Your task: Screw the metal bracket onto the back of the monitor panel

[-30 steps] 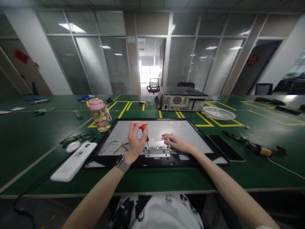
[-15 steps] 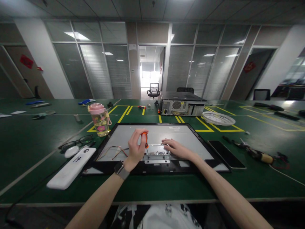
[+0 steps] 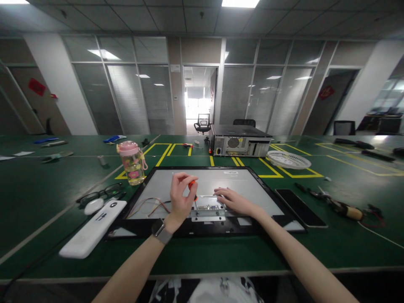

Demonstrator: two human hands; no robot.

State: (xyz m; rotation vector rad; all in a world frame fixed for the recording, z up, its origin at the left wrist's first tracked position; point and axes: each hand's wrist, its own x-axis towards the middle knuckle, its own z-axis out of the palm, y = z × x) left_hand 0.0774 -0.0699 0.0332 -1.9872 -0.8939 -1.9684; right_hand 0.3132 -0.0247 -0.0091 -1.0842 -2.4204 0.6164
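Note:
My left hand (image 3: 182, 197), with a watch on its wrist, grips the orange handle of a screwdriver (image 3: 192, 185). The shaft points down to the left end of a metal bracket (image 3: 208, 213). That bracket lies along the near edge of a flat display panel (image 3: 202, 180) with a black frame, lying back side up. My right hand (image 3: 233, 200) rests with fingers stretched out on the bracket's plate and the panel. Thin wires (image 3: 154, 202) lie on the panel's left part.
To the left are a pink-lidded bottle (image 3: 131, 163), eyeglasses (image 3: 100, 193), a white mouse (image 3: 94, 206) and a long white device (image 3: 93, 230). A phone (image 3: 300, 207) and a cable bundle (image 3: 337, 206) lie right. Behind stand a computer case (image 3: 240, 141) and a white basket (image 3: 288, 160).
The left hand's fingers have shifted and turned around the screwdriver handle, covering more of it. My right hand stays in place. The whole view has tilted slightly upward.

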